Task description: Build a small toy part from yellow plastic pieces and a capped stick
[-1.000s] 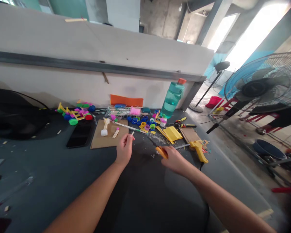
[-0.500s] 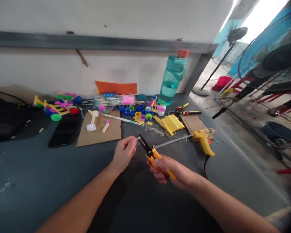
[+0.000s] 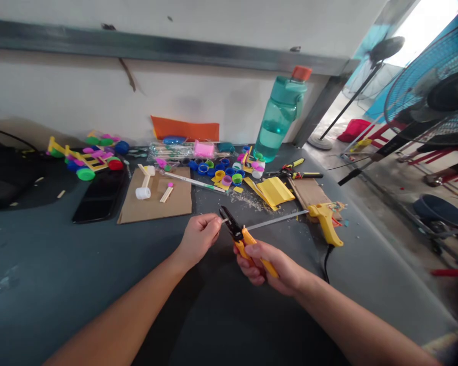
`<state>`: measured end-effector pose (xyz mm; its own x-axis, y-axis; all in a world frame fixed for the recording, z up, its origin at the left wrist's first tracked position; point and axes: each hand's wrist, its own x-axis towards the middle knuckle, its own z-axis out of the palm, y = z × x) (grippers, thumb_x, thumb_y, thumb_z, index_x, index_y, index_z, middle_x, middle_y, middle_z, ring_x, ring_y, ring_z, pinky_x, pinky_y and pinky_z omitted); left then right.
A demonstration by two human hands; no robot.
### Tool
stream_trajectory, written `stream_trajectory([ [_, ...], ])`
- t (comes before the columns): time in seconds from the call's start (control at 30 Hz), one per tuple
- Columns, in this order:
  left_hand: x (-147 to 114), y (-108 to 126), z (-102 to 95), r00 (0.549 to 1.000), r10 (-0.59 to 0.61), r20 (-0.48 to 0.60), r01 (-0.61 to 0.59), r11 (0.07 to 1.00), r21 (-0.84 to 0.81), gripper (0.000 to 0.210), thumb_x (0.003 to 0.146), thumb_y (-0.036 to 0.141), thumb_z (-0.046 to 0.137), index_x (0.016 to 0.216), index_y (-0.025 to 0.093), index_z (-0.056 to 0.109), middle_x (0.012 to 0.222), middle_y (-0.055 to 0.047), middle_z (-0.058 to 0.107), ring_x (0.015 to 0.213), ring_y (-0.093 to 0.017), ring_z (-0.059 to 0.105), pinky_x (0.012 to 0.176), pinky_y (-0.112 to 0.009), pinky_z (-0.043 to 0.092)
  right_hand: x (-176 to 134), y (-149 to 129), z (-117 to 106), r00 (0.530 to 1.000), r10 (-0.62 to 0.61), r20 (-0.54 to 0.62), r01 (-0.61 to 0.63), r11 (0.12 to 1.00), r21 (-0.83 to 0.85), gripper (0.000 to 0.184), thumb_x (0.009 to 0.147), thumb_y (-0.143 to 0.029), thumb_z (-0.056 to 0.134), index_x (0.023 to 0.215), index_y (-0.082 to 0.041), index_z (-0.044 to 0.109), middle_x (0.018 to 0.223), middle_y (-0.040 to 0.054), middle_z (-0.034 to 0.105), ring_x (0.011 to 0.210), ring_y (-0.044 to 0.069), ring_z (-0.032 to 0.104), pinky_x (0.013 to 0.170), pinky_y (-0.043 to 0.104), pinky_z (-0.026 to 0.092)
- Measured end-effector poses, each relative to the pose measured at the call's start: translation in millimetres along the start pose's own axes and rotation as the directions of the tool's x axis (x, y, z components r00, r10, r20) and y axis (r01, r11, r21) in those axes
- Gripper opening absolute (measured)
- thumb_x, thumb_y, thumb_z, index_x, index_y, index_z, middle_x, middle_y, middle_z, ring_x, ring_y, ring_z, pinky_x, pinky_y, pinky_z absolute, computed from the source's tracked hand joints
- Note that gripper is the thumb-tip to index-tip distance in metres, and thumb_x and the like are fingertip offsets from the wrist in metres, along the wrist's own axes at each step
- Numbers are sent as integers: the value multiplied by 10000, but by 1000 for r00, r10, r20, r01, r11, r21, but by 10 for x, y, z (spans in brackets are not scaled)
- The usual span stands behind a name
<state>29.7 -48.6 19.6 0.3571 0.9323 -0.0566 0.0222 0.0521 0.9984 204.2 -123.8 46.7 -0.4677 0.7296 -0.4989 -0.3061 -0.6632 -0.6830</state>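
Observation:
My left hand pinches a short wooden stick, whose free end lies at the jaws of a pair of wire-stripper pliers. My right hand is wrapped round the pliers' orange handles. Beyond my left hand, a piece of cardboard bears a small stick piece with white caps and a few short sticks with a pink bit on top. Several coloured bottle caps are grouped farther back. To the right, a yellow glue gun lies with a long clear glue stick in it.
A teal water bottle stands against the wall. Yellow folded paper and other pliers lie on the right. A black phone and small toy cars are on the left. A fan stands beyond the table.
The stick's end has moved from beside the tip of the pliers to between or against the jaws. The view has shifted slightly. Both hands keep their grips.

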Motion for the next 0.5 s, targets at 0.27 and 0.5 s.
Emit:
stream_trajectory([
  [0.27,-7,52,11,1000,-5,12,4,999,38,405,814,353,510,464,199,378,409,32,376,383,-73,312,390,-220,226,14,0,-2,1000,-6,-12,6,1000,3,327,722,-409,602,924,-177,495,698,-44,412,515,59,299,466,215,148],
  [0.5,-9,-1,26,999,-37,15,37,999,-23,390,795,355,547,477,199,384,411,43,363,373,-68,305,369,-210,214,4,14,-8,1000,-28,13,28,999,-24,311,729,-391,596,941,-179,510,731,-33,441,537,68,333,477,219,215],
])
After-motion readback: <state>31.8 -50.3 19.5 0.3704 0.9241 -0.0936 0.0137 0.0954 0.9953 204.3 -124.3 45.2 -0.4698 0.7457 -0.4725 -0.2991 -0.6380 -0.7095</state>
